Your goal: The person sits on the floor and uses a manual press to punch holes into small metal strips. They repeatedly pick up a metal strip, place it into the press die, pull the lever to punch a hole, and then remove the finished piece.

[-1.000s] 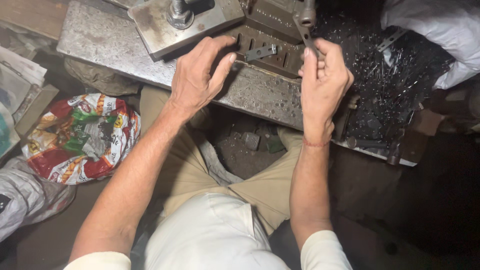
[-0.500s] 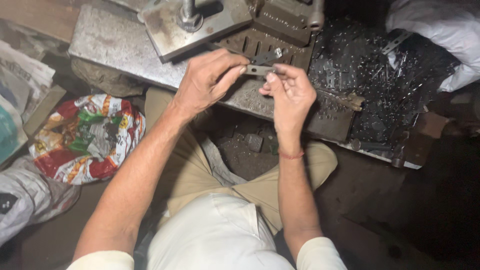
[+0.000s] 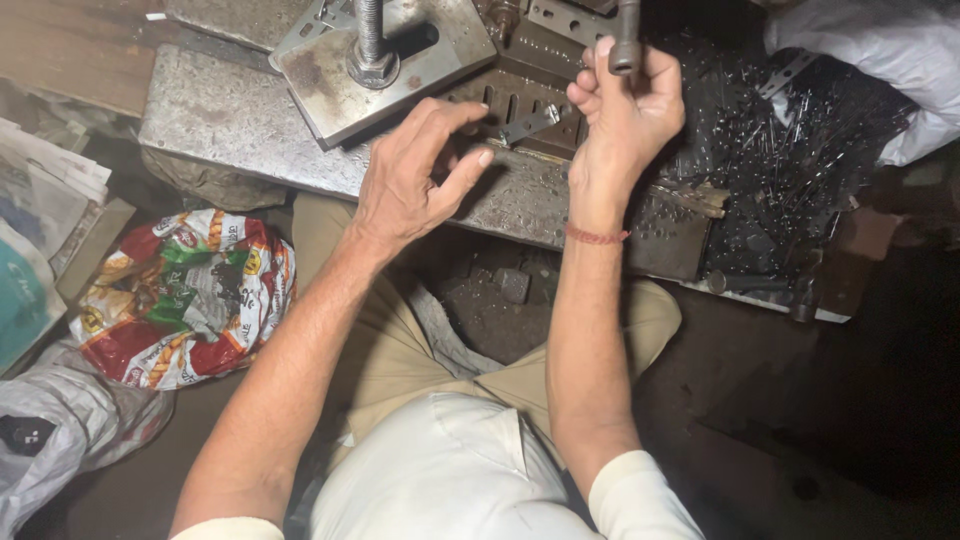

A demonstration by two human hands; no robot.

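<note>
Gripping a metal lever handle point(image 3: 626, 40), the right hand point(image 3: 625, 110) is closed around it. Left hand point(image 3: 415, 175), fingers spread, hovers beside a small metal strip point(image 3: 527, 124) on the slotted die; metal scraps point(image 3: 790, 150) crowd the right.

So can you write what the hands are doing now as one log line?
left hand: open, fingertips by small metal strip | right hand: shut on press handle | metal scraps: piled right

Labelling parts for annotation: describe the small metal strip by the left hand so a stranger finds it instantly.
Start at the big grey steel bed plate across the top. At its middle sits a darker slotted block; the small metal strip lies tilted on it, between the left hand and right hand. It alone is bright, flat and perforated.
</note>
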